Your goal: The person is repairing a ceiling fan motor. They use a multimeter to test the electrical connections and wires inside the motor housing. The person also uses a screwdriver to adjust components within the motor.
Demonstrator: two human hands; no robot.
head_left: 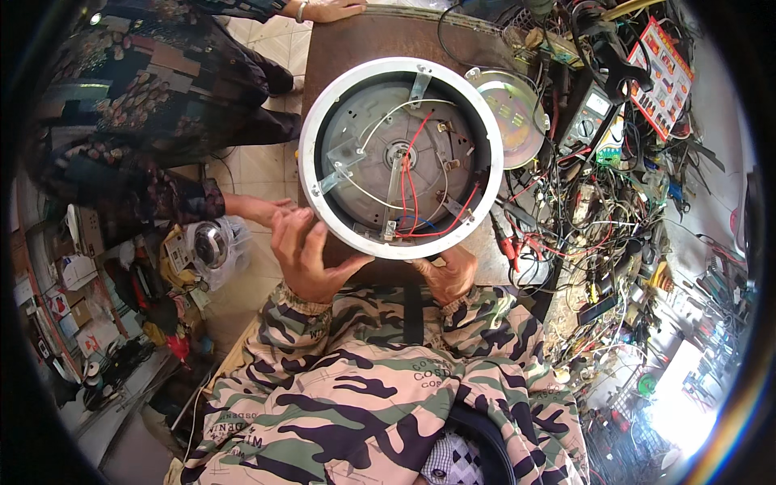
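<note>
A round housing (313,126) with a white rim, grey metal inside, clear brackets and red, white and blue wires sits at the middle of a brown tabletop (347,36). My left hand (309,257) holds its lower-left rim, thumb along the bottom edge and fingers curved up the side. My right hand (446,275) grips the lower-right edge, its fingertips partly hidden under the rim. Behind the housing's right side lies a clear round disc (517,117) with small yellowish parts on it.
Another person (129,113) in dark patterned clothes stands at left; their hand (255,208) reaches beside my left one, another (331,11) rests at the table's far edge. Tangled wires, tools, a multimeter (586,117) and a red-bordered card (661,77) crowd the right. A bagged metal object (212,246) is lower left.
</note>
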